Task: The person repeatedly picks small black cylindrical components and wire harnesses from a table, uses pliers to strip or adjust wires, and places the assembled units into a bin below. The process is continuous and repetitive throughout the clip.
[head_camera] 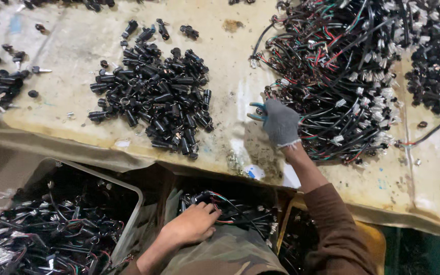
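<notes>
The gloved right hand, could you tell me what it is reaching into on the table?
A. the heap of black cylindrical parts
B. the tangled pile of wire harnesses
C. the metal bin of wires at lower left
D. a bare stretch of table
B: the right hand, in a grey glove and holding teal-handled pliers, rests at the edge of the tangled pile of wire harnesses, well apart from the heap of black cylindrical parts.

The gloved right hand [280,122] hides its fingertips; the wire pile [342,71] runs off the top edge.
</notes>
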